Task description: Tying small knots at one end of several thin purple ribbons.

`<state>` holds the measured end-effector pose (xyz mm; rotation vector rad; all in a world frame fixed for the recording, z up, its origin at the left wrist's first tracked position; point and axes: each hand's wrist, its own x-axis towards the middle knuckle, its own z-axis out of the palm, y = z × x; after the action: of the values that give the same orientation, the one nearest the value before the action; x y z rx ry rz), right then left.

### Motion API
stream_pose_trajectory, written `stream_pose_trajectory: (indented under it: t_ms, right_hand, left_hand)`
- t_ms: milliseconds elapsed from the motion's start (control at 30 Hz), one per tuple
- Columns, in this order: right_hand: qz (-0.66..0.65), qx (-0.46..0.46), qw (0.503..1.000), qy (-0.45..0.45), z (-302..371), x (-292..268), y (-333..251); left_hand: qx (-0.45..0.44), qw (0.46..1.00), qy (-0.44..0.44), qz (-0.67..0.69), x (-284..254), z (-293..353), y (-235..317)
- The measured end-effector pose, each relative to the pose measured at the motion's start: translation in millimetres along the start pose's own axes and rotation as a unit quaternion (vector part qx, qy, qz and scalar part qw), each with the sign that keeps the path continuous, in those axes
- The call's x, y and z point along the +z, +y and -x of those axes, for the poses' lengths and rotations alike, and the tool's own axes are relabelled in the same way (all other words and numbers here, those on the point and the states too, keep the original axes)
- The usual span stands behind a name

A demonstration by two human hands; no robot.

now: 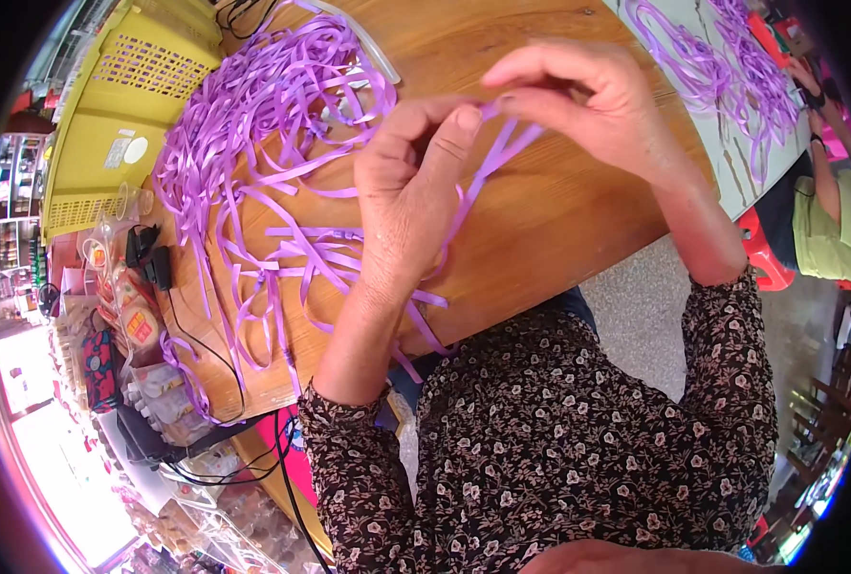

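Above the wooden table (559, 220), both my hands meet on one narrow purple ribbon (504, 153). My left hand (411, 177) is closed, thumb up, with a length of the ribbon coming out by its fingertips. Thumb and forefinger of my right hand (588, 105) pinch the ribbon close beside it. Loose ends hang down past my left wrist. A large tangled heap of purple ribbons (253, 105) lies to the left, its strands spreading under my left forearm toward the table's front edge.
A yellow perforated crate (148, 67) stands at the far left. A black adapter with a cable (161, 268) and plastic-wrapped packages (143, 325) are along the left edge. More purple ribbons (722, 72) lie on a white tabletop at right, where another person (832, 210) sits near a red stool (765, 251).
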<state>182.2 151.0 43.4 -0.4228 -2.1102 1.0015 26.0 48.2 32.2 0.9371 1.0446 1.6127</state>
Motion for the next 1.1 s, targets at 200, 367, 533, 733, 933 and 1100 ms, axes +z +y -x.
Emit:
stream_pose_trajectory:
  t_ms: [200,367,533,733,933,1100]
  right_hand:
    - [-0.017,0.149,0.989,0.001,18.9,-36.5,18.1]
    - [0.013,0.111,0.993,-0.042,15.6,-12.5,16.2]
    - [-0.021,0.005,1.000,0.017,9.5,11.6,-0.3]
    - [0.142,-0.030,0.989,-0.018,16.6,-11.4,7.9]
    - [0.119,-0.026,0.992,-0.031,19.9,-8.9,9.3]
    - [0.067,-0.038,0.996,0.038,8.7,-6.8,8.3]
  left_hand:
    - [0.235,0.821,0.056,-0.517,-47.3,-1.6,-1.5]
    - [0.309,0.653,0.054,-0.689,-35.4,-5.0,-9.2]
    - [0.026,0.998,-0.041,-0.032,13.3,-6.7,-19.3]
    - [0.015,0.988,-0.020,-0.150,-8.0,-1.7,-25.7]
    - [0.208,0.885,-0.017,-0.416,-19.5,-5.6,-20.1]
    - [0.013,0.989,0.057,-0.139,-15.2,-3.9,-17.9]
